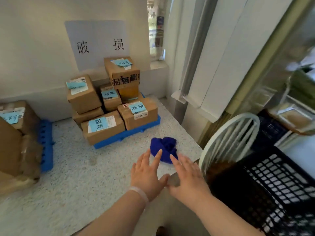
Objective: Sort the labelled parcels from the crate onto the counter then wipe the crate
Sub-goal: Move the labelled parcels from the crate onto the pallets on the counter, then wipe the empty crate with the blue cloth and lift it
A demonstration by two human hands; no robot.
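Evidently, with the parcels [110, 106] stacked on the counter [85, 167], the left hand [146, 174] and right hand [185, 178] reach empty, fingers straight and spread, for the bunched blue cloth [164, 148], presumably to wipe the black crate [272, 176] alongside.

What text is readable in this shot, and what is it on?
"破 损": white paper sign on the wall.
"破损": handwritten blue note on the front right parcel.
Other blue notes: handwritten, too blurred or turned to read.
"品": first of the black printed characters on the top parcel; rest blurred.
White shipping labels: too small to read.
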